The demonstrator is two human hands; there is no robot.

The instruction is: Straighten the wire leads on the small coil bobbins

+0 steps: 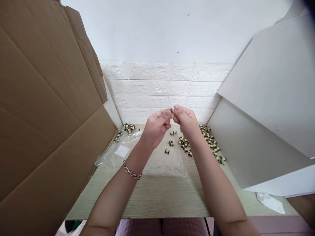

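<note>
My left hand (155,127) and my right hand (186,120) meet above the back of the table. Thumbs and fingers of both pinch one small dark part (172,111), mostly hidden by the fingertips; it looks like the small transformers lying around. Below the hands, a few loose transformers with black ends and a yellow-wrapped middle lie on a clear plastic bag, among them a near one (167,151) and a middle one (171,143). To the right, partly behind my right forearm, spreads a pile of transformers (213,143).
A smaller transformer cluster (129,128) lies at the back left. The clear plastic bag (162,165) with a white label (122,151) covers part of the table (157,200). A cardboard sheet (46,108) walls the left, white panels (268,95) the right, a brick-patterned wall (157,88) the back.
</note>
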